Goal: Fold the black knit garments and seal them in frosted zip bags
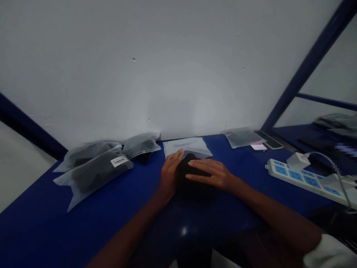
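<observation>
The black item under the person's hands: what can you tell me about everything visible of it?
The black, rounded, fabric-looking item lies on the glossy blue tabletop, centred before the person. Its surface looks matt, and too dark to show seams, parts or markings. The left hand rests along its left side; the right hand lies over its top, fingers extended. Its far end meets the flat, whitish printed bag; whether any of it is inside, I cannot tell.
</observation>
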A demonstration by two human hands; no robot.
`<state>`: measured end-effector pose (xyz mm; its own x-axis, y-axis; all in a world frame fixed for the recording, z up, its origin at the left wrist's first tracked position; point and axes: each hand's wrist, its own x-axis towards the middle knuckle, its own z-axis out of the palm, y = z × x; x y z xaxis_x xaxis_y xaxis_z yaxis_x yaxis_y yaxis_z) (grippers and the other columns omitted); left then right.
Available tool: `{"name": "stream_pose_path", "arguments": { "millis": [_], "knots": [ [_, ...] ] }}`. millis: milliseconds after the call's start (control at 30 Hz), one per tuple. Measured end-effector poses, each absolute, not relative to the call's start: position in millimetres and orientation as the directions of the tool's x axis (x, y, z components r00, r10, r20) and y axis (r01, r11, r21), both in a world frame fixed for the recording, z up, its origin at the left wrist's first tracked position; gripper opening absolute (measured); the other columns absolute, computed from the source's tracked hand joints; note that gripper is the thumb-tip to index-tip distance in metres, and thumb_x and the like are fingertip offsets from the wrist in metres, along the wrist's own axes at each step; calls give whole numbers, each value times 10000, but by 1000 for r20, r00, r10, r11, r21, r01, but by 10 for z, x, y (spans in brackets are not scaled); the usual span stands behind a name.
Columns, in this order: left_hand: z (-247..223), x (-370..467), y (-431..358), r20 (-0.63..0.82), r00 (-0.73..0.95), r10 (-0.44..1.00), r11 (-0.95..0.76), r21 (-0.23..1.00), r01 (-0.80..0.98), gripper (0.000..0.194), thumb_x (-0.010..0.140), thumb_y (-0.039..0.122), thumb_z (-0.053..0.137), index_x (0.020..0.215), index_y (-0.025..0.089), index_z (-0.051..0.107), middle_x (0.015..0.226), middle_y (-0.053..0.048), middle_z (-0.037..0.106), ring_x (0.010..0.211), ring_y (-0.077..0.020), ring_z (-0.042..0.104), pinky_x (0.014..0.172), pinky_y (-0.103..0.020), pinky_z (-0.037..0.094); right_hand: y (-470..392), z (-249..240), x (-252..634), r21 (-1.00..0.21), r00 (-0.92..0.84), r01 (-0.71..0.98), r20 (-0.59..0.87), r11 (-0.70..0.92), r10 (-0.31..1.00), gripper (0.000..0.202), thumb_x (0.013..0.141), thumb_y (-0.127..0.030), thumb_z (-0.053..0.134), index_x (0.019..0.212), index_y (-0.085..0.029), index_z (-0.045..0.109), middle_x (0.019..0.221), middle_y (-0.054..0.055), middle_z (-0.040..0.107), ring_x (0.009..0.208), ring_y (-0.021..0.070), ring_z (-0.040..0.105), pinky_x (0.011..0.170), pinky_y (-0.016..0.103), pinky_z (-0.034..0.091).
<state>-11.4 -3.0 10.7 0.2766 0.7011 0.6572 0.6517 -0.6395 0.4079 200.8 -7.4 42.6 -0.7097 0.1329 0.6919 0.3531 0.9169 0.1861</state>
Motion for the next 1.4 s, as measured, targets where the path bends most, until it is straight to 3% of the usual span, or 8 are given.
{"name": "stream_pose_path", "arguments": {
  "millis": [133,267,433,567,733,900,1100,1400],
  "knots": [
    [98,-102,-46,631,286,721,-645,459,612,421,945,182,353,1352,254,432,1375,-60,513,1274,-178,466,1052,-450,414,-147,487,2003,257,-724,289,689,922,35,321,895,-143,560,1188,-264,611,1217,66,630,1239,174,509,927,307,530],
    [77,-106,-30,602,296,742,-629,471,619,424,944,164,321,1348,228,433,1377,-67,511,1284,-177,460,1091,-467,360,-112,435,1987,262,-748,272,663,926,32,315,913,-142,529,1196,-258,602,1218,53,633,1254,163,493,947,306,522],
    [87,-114,-12,613,304,730,-638,451,624,413,928,205,390,1338,205,446,1351,-94,525,1251,-202,483,1048,-454,409,12,311,1994,167,-764,363,617,917,190,349,942,-103,443,1261,-191,555,1288,88,587,1281,172,463,1017,345,472],
    [110,-103,-29,591,333,735,-643,449,621,411,922,221,419,1332,223,451,1346,-88,513,1227,-204,488,1035,-434,420,39,270,2015,124,-778,384,577,915,248,365,954,-133,425,1294,-219,528,1325,72,559,1291,174,451,1045,365,439],
    [69,-122,-23,525,318,789,-574,448,685,412,896,213,460,1308,204,467,1399,-111,445,1220,-233,479,1023,-447,421,21,271,2030,112,-800,428,508,897,318,394,969,-170,399,1347,-260,468,1341,56,547,1206,166,538,935,317,514],
    [30,-126,8,558,343,755,-606,397,689,447,844,146,480,1289,181,476,1359,-117,496,1207,-249,484,1022,-459,424,53,234,2046,124,-782,512,478,850,401,404,960,-183,418,1349,-279,471,1326,71,559,1120,191,603,884,331,539],
    [20,-51,-5,637,305,708,-621,355,699,592,688,-7,462,1251,169,508,1250,-99,575,1115,-235,530,979,-440,473,120,151,2042,42,-700,636,453,771,553,474,932,-146,447,1381,-296,425,1353,70,532,1195,192,549,931,345,519],
    [32,51,-74,630,319,708,-602,303,739,655,699,-40,433,1309,199,452,1273,-94,550,1147,-245,512,975,-460,486,41,196,1861,-47,-498,825,413,564,763,497,914,-145,464,1387,-290,414,1290,93,569,1080,231,606,793,331,568]
  ]
}}
